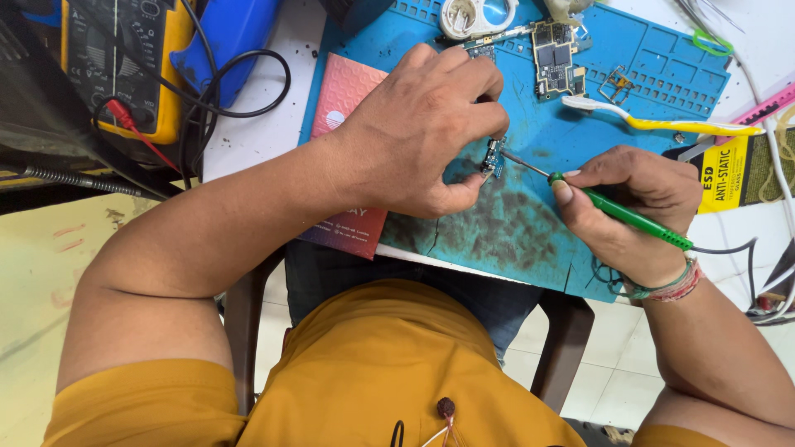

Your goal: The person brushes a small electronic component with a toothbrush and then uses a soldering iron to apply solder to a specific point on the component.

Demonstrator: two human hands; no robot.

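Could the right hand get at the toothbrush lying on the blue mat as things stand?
Probably yes, but not freely: the toothbrush lies uncovered on the blue mat just beyond the right hand, with nothing between. The hand's grip is taken up by the green soldering iron, though.

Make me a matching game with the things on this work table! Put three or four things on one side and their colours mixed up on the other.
Things:
1. work mat
2. soldering iron handle
3. toothbrush
4. multimeter

Colours:
A. yellow and white
B. yellow and black
C. green
D. blue

Pairs: 1-D, 2-C, 3-A, 4-B

The right hand holds the soldering iron handle, and the left hand pinches a small circuit board on the mat.
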